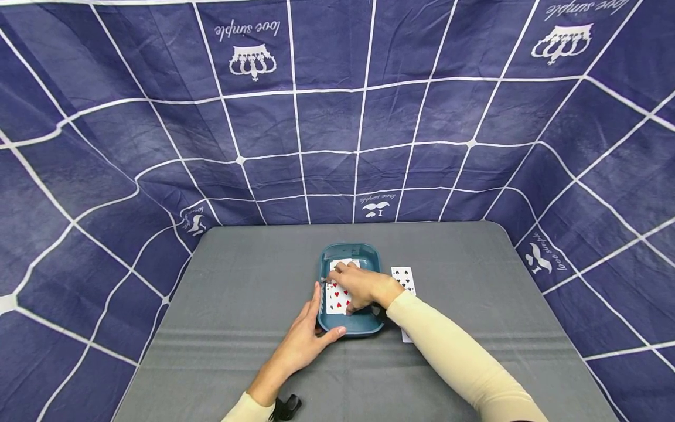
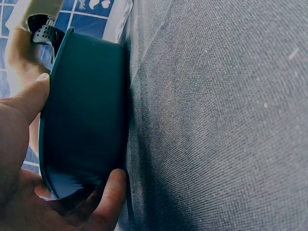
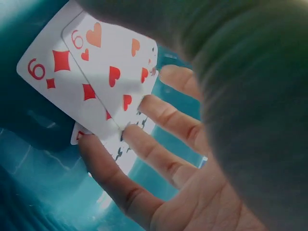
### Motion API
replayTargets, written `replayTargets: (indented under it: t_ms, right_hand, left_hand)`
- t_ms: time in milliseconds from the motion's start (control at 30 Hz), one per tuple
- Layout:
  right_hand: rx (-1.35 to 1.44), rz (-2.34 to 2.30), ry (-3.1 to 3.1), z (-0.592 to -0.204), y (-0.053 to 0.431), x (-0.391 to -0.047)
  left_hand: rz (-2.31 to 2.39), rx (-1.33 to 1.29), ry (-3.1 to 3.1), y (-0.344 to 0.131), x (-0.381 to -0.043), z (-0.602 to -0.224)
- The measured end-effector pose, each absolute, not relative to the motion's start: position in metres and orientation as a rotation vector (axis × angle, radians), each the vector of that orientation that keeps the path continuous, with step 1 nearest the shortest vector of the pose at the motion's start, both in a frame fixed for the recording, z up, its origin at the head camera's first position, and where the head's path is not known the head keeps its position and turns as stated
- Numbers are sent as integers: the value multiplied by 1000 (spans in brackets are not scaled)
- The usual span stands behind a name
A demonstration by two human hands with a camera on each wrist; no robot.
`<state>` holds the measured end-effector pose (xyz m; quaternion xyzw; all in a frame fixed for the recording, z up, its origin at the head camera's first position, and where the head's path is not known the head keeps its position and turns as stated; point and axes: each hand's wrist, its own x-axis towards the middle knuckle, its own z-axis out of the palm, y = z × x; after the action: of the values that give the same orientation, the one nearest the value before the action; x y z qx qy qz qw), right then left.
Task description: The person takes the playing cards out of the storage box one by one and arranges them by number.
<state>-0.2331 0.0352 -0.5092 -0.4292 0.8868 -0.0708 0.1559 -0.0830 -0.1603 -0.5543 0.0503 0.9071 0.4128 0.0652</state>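
A teal plastic tray (image 1: 371,328) stands on the table with several playing cards (image 1: 337,298) inside. My right hand (image 1: 364,284) reaches down into the tray. In the right wrist view its fingers (image 3: 166,161) curl along one edge of the cards, a six of hearts (image 3: 108,62) overlapping a six of diamonds (image 3: 50,77). Other cards peek out underneath, and the thumb side is mostly in shadow. My left hand (image 1: 303,340) spreads around the tray's near left corner. Its thumb (image 2: 36,98) touches the rim, while other fingers lie extended along the wall.
To the right of the tray, spade cards (image 1: 402,274) lie on the table, partly under the right forearm. Grey cloth covers the table (image 1: 237,281). Blue checked fabric (image 1: 327,123) hangs behind and at both sides.
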Motion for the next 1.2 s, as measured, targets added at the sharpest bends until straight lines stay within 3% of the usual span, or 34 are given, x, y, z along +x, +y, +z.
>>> replayTargets:
  t_ms: [1200]
  right_hand:
    - [-1294,-127,2539,-509,39,-231]
  left_hand:
    - [1271,139,2720,-159,-84,-554]
